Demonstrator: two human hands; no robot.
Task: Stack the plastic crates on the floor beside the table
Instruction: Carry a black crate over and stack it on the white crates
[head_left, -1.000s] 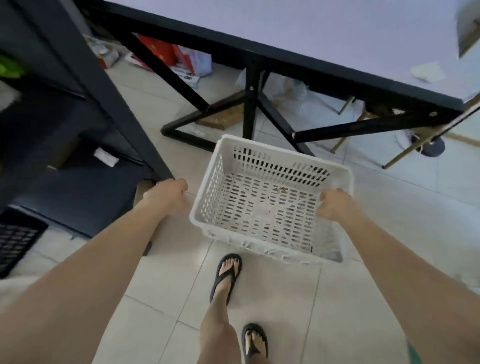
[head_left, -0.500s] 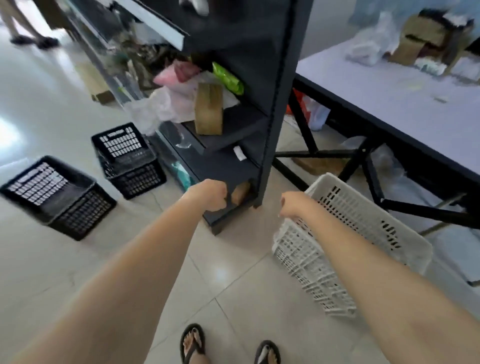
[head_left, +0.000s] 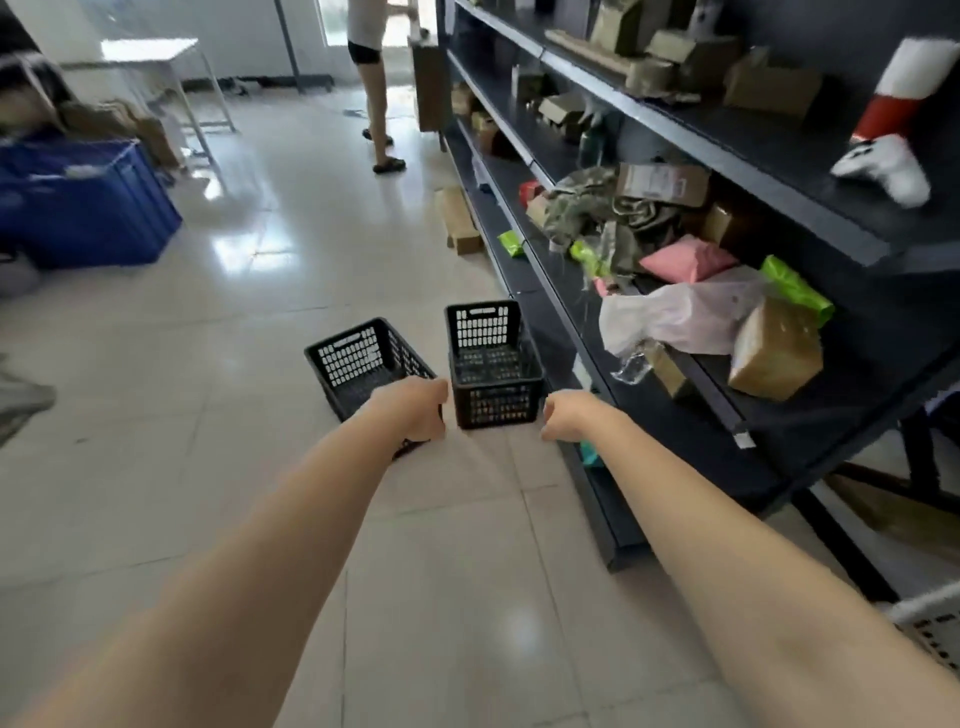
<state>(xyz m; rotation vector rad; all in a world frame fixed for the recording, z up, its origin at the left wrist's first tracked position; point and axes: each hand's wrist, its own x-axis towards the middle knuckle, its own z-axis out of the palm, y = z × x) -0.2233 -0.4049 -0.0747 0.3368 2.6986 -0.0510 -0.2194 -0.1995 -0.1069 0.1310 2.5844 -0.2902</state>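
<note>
White crate (head_left: 930, 631) released, now at far right edge; both hands — left hand (head_left: 410, 410), right hand (head_left: 569, 415) — loosely curled, empty, reaching toward two black crates (head_left: 493, 369): next pickup.

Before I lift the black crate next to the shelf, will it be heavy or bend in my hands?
The black crate is probably light: its walls are perforated lattice and it looks empty. It should stay fairly stiff, since a solid rim runs around the top. The handle slot in the far wall suggests an easy grip; on the glossy tiled floor it may slide if pushed.
</note>
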